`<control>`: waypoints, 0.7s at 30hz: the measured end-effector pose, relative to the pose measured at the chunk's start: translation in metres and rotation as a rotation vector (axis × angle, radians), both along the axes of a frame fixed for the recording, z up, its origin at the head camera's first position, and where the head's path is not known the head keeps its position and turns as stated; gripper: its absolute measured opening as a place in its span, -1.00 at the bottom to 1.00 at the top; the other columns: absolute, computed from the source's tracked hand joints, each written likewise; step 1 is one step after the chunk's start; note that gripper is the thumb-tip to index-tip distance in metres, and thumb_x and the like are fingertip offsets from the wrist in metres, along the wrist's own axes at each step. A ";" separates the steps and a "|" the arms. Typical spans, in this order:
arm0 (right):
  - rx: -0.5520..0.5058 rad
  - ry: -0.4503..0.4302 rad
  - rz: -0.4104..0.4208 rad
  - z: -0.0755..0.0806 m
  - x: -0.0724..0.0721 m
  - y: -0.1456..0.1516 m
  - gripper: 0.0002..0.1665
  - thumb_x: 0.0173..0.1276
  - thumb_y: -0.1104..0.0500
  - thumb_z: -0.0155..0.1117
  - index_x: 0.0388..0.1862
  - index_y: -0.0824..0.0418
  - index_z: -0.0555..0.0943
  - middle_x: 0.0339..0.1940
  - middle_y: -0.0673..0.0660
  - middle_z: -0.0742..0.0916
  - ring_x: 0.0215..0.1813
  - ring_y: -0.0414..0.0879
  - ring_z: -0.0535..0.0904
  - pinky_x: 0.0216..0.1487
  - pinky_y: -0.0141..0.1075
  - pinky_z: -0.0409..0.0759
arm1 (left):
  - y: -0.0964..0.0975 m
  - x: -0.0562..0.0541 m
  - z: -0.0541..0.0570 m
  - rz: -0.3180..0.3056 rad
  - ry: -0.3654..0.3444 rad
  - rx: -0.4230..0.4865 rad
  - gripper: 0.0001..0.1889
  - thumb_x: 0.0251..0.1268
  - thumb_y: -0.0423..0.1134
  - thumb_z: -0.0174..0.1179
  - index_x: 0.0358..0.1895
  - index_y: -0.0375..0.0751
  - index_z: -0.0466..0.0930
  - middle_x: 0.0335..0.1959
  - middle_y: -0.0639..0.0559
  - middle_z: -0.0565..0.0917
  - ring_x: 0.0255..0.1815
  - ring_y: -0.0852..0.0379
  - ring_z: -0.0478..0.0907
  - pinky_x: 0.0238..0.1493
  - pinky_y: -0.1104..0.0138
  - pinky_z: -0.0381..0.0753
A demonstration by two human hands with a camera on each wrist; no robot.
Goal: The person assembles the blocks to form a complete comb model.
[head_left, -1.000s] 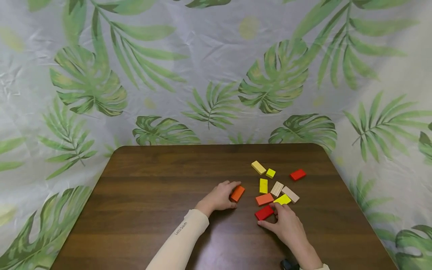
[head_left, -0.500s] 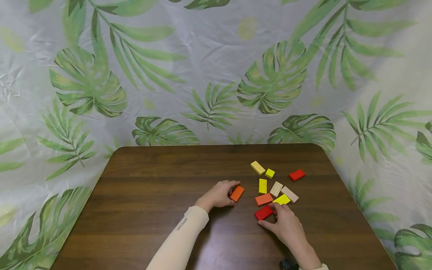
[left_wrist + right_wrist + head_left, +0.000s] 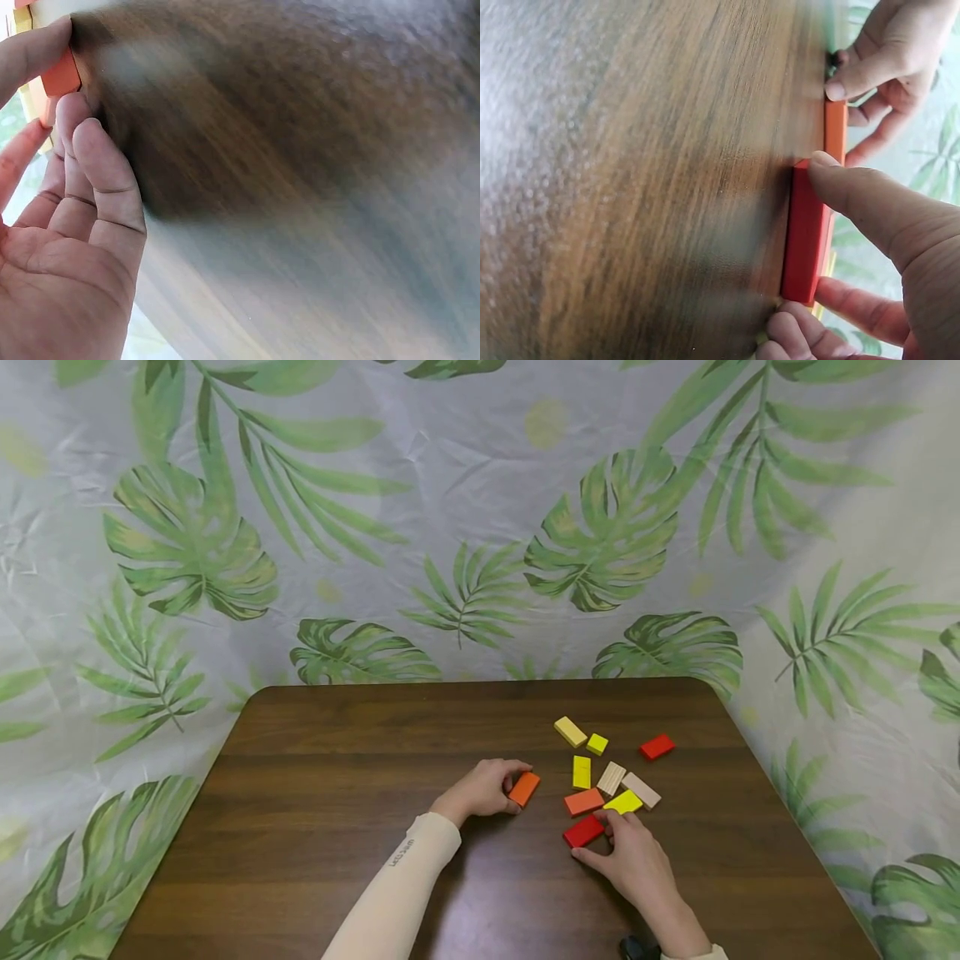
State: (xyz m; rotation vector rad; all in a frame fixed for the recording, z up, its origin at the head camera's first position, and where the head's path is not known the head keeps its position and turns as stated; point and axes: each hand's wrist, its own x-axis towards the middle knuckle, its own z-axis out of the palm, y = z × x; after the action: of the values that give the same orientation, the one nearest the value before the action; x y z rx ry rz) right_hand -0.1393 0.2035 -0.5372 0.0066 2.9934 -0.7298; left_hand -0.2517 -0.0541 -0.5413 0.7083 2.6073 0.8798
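My left hand (image 3: 483, 789) grips an orange block (image 3: 524, 789) between thumb and fingers, and the block lies flat on the brown table. To its right, my right hand (image 3: 636, 860) pinches a red block (image 3: 582, 832), thumb at the near end and fingers at the far end. In the right wrist view the red block (image 3: 804, 232) sits on the wood, with the orange block (image 3: 835, 127) beyond it under the left hand. The left wrist view catches only part of the orange block (image 3: 61, 75), partly hidden by the fingers.
Beyond the right hand lie an orange-red block (image 3: 584, 802), a bright yellow block (image 3: 623, 802), another yellow block (image 3: 581, 772), two pale wooden blocks, a small yellow cube (image 3: 597, 744), a cream block (image 3: 570, 732) and a second red block (image 3: 657, 747). A leaf-patterned curtain (image 3: 465, 527) hangs behind the table (image 3: 315, 760).
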 end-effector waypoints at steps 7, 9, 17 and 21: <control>0.000 0.012 -0.003 0.000 0.001 -0.001 -0.17 0.10 -0.23 0.74 0.19 0.24 0.69 -0.17 0.12 0.68 -0.21 -0.07 0.57 -0.26 -0.15 0.54 | -0.007 -0.004 -0.001 0.041 0.000 0.056 -0.34 0.12 -0.25 0.66 0.33 -0.15 0.65 -0.30 0.04 0.64 -0.37 0.27 0.44 -0.17 0.42 0.50; 0.002 0.014 -0.001 -0.001 0.001 0.000 -0.17 0.10 -0.22 0.74 0.20 0.24 0.69 -0.18 0.11 0.67 -0.22 -0.07 0.56 -0.27 -0.16 0.52 | -0.012 -0.005 -0.001 0.065 0.005 0.073 -0.35 0.10 -0.25 0.67 0.30 -0.18 0.65 -0.30 0.04 0.65 -0.37 0.25 0.46 -0.18 0.40 0.52; 0.014 0.022 -0.001 -0.002 0.002 0.000 -0.18 0.11 -0.20 0.73 0.22 0.24 0.68 -0.22 0.09 0.65 -0.26 -0.08 0.52 -0.30 -0.19 0.46 | -0.038 -0.018 0.006 0.168 0.032 0.068 -0.35 0.10 -0.29 0.67 0.30 -0.24 0.63 -0.30 -0.03 0.64 -0.35 0.17 0.47 -0.16 0.33 0.55; 0.014 0.027 -0.003 -0.003 0.002 -0.001 -0.16 0.12 -0.20 0.73 0.24 0.23 0.68 -0.21 0.09 0.65 -0.26 -0.08 0.52 -0.32 -0.20 0.46 | -0.049 -0.025 0.008 0.244 0.021 0.085 -0.33 0.12 -0.29 0.66 0.33 -0.26 0.61 -0.30 -0.03 0.63 -0.34 0.13 0.47 -0.13 0.28 0.56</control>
State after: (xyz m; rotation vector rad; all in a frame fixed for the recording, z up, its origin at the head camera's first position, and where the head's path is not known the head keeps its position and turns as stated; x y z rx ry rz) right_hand -0.1370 0.2028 -0.5399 0.0023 3.0248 -0.7146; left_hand -0.2765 -0.1031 -0.5337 0.4265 2.7282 1.0622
